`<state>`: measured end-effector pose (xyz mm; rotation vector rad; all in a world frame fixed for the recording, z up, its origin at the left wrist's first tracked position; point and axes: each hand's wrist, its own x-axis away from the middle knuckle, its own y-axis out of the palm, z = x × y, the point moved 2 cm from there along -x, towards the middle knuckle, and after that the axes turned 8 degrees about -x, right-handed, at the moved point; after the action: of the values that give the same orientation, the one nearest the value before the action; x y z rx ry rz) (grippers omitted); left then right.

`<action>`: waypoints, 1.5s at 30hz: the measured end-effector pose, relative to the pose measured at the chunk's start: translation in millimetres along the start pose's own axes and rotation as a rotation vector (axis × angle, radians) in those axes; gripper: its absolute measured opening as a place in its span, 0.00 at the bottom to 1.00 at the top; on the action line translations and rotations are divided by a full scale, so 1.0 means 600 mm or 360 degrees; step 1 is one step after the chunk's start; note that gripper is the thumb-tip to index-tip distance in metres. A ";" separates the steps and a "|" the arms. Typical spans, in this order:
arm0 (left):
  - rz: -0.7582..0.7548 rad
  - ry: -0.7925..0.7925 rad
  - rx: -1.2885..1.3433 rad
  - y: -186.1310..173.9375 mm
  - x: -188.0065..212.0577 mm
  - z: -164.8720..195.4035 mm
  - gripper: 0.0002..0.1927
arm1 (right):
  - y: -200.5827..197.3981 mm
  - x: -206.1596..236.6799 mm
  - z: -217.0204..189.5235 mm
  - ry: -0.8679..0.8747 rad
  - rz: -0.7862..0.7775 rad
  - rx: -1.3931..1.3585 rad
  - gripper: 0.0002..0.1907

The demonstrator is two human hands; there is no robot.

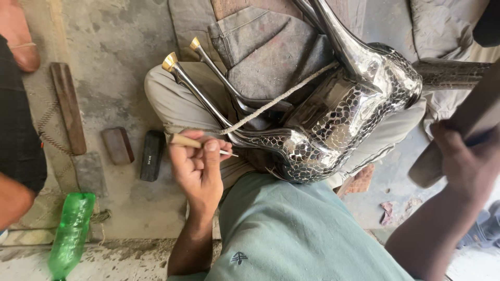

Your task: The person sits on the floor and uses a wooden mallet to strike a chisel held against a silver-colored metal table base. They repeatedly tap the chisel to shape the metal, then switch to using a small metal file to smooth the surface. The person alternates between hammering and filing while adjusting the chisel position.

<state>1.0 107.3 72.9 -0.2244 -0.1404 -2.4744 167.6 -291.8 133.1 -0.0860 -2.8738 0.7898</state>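
While we look down at our lap, we see a shiny metal animal figure (338, 114) lying across our knees, near the middle of the view. It is silver and covered in small scale shapes. Two thin legs (208, 93) stick out toward ten o'clock, and each ends in a gold tip (170, 61). A pale rope (276, 99) runs over the legs and the body.

Our left hand (200, 166) sits at about eight o'clock from the figure. Its fingers are closed tight around a small tool with a wooden handle (185, 140). The thin metal point of the tool almost touches the figure, just beside the place where a leg joins the body.

Our right hand (463, 156) is at three o'clock. It is closed around a dark wooden block (479, 112), held up above the figure and well apart from it.

On the grey floor at nine o'clock lie a long wooden stick (69, 106), a brown block (117, 145) and a black block (152, 155). A green plastic bottle (72, 234) lies at seven o'clock. Another person's arm (13, 200) shows at the left edge.
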 end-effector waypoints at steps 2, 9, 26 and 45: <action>-0.0052 0.0023 -0.0005 0.009 0.005 0.004 0.15 | -0.015 0.022 0.053 -0.0031 0.0040 -0.0049 0.12; -0.0206 -0.0115 0.0007 0.039 0.009 0.006 0.16 | -0.058 0.058 0.146 0.0083 0.0134 0.0094 0.13; -0.0600 0.0215 -0.0606 0.143 -0.047 0.028 0.17 | 0.027 -0.030 -0.080 -0.0627 -0.0256 0.0812 0.16; -0.0593 0.0684 -0.0753 0.143 -0.042 -0.005 0.11 | 0.170 -0.067 -0.326 -0.1622 -0.0826 0.1792 0.27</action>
<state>73.1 54.4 68.8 0.1572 0.6424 -2.8263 241.7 -110.1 241.0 1.4415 -2.2859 2.6232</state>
